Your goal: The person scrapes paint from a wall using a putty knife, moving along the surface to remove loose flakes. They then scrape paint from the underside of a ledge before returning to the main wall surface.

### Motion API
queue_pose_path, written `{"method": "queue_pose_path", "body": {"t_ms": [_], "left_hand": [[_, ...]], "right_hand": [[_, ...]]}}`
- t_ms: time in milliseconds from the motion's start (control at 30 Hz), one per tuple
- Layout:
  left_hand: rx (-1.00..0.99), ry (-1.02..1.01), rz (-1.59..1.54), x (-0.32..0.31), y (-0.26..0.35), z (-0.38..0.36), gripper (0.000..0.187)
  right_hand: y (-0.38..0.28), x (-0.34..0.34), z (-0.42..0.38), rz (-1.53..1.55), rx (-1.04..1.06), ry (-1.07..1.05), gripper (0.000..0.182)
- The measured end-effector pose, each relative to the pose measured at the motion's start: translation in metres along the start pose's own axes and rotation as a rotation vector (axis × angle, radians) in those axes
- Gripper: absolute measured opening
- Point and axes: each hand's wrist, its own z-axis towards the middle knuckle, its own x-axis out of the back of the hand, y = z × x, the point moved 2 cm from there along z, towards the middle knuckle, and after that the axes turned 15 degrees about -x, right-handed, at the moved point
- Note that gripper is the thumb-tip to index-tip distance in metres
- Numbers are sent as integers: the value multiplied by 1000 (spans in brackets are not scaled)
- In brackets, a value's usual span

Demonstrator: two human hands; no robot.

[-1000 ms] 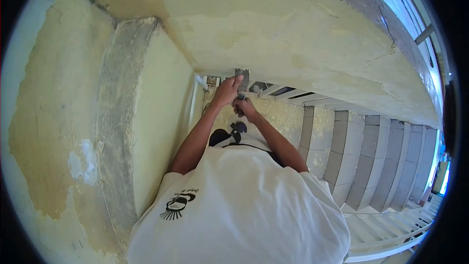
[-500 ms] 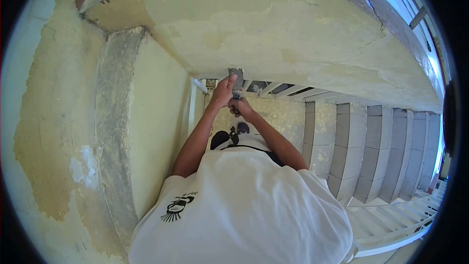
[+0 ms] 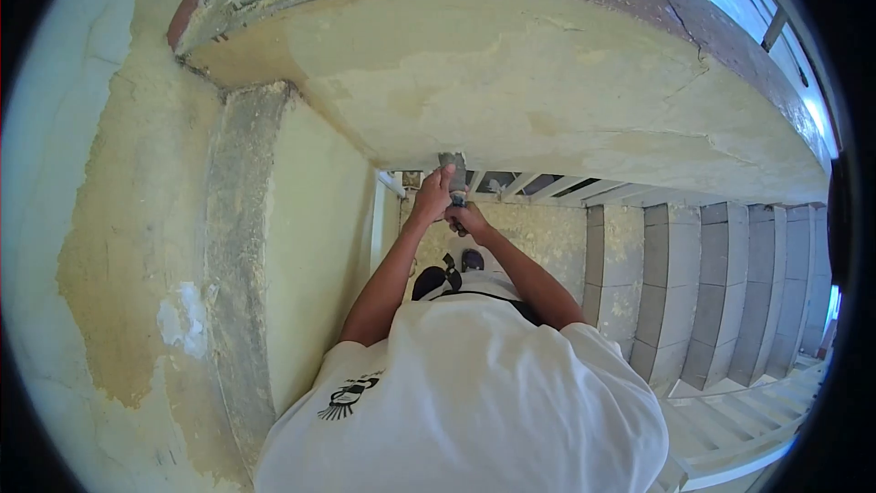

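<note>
A putty knife [image 3: 457, 175] with a wide grey blade stands in front of me, its blade edge against the lower part of the yellowish, patchy wall surface [image 3: 511, 100]. My right hand [image 3: 468, 220] is closed around its dark handle. My left hand [image 3: 432, 196] grips the tool higher up, with the thumb lying along the blade. Fingers of both hands are partly hidden behind the tool and each other.
Below and right, tiled stairs [image 3: 671, 292] descend beside white railing [image 3: 730, 434]. White slats [image 3: 547, 186] run under the wall surface. At left, a grey rough strip [image 3: 239, 246] borders a wall with peeling paint [image 3: 109, 265]. A dark shoe [image 3: 472, 260] shows below my hands.
The whole view has shifted, so the scene sits slightly lower and further right. Both hands keep their hold on the putty knife, and its blade stays near the same spot on the wall.
</note>
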Motion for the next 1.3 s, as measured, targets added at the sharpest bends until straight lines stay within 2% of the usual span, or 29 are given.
{"method": "queue_pose_path", "body": {"t_ms": [33,133,167,267,300,400,433,533,567,667,700,767,867,933,967,1067,1167,1300], "left_hand": [[-5,12,24,2,1,1,58],[-117,29,-15,10,25,3,59],[-91,43,29,8,22,-14,60],[-131,99,180,3,2,-1,61],[-100,62,57,1,-7,7,62],[-45,-24,0,13,39,2,63],[-68,-54,17,8,22,-1,63],[-108,12,-87,7,38,2,64],[-81,-52,8,14,48,3,65],[-39,-32,-151,8,48,-3,66],[-79,-83,-114,5,48,-5,67],[-72,-50,-144,-3,47,-3,65],[-154,-87,-38,-10,49,10,65],[-150,-137,-20,-12,68,17,64],[-157,-41,-133,-20,86,9,60],[-239,-103,186,-41,82,7,60],[-241,-75,20,-55,84,18,59],[-249,-82,109,-45,135,26,55]], "right_hand": [[-3,-2,-1,1,-1,56,19],[-17,-7,-9,78,115,-6,19],[-12,-5,-8,71,71,-30,14],[-8,-7,-14,-28,-10,67,13],[-16,-6,-15,-31,53,36,12],[-15,-7,-10,90,108,10,14],[-17,-11,-11,77,94,10,14],[-20,-9,-27,53,56,55,14],[-27,-7,-31,59,138,21,15],[-11,-2,-18,61,123,4,13],[-10,0,-23,43,89,8,14],[-4,4,-32,16,24,15,14],[-9,15,-34,155,180,74,15],[-2,32,-41,65,177,72,15],[-4,40,-45,11,193,72,15],[4,48,-56,113,259,83,15],[-5,58,-66,141,335,154,15],[-28,62,-84,290,313,61,16]]}}
